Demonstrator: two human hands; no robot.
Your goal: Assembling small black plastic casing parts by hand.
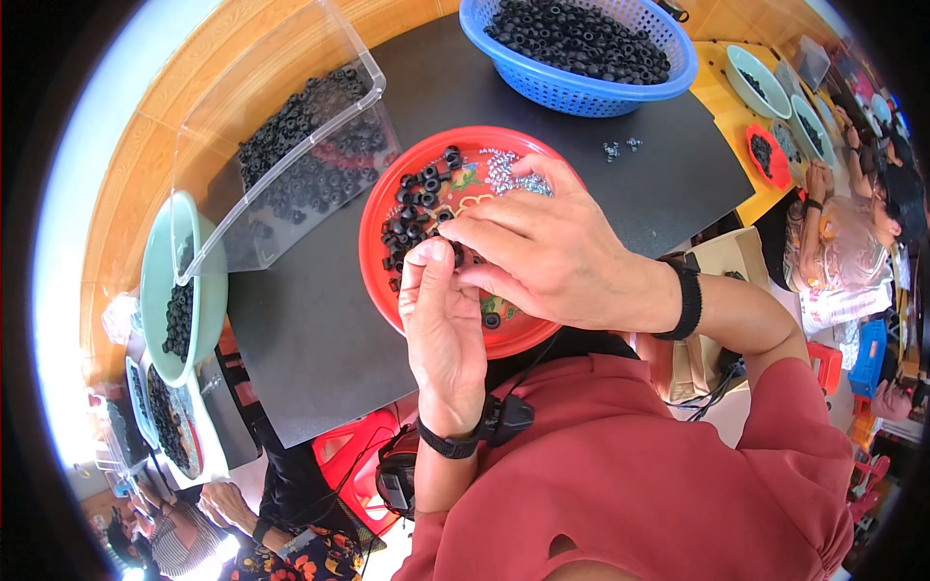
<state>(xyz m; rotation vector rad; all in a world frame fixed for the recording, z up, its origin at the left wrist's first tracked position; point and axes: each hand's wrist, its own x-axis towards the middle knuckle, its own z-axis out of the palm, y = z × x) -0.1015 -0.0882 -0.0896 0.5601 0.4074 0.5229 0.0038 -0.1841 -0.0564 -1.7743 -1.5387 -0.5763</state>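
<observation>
- Being worked by hand, seemingly: black part (458,254), above red tray (372,259).
- Left hand (441,324): thumb and fingers drawn together; pinch partly hidden.
- Right hand (554,247): fingers curled toward part; exact grip cannot be told.
- Steady hold, fine fingertip control probably called for next.

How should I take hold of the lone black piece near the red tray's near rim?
Pinch the black piece by its outer wall, fingertips on its left and right, probably best from above. It looks round with its opening facing up, and lies apart from the pile; the near rim of the red tray makes a low approach from the near side more awkward.
</observation>
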